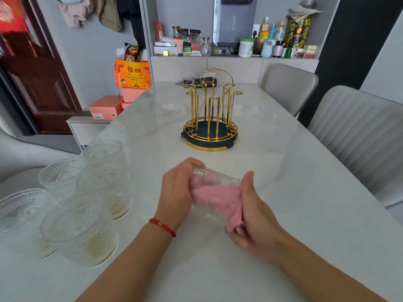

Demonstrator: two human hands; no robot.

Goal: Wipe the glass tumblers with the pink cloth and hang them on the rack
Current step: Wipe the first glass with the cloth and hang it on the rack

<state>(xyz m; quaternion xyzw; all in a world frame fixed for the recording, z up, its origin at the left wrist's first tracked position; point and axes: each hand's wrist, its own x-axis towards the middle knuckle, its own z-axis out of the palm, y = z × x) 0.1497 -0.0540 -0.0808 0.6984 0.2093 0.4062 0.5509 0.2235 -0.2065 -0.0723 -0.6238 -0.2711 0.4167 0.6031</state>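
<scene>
The left hand curls its fingers around a glass; the right hand pinches the pink cloth inside it. Wiping seems in progress; next probably comes hanging it on the rack.

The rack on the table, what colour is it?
Gold wire rack on a dark green round base, seen in the head view.

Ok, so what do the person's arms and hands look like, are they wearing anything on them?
Both forearms are bare, with no sleeves reaching into view and no gloves. The left hand has a thin red string bracelet round the wrist, with a small gold-coloured bead on it. The right hand and its wrist show no bracelet or watch. I can see no rings on either hand.
</scene>
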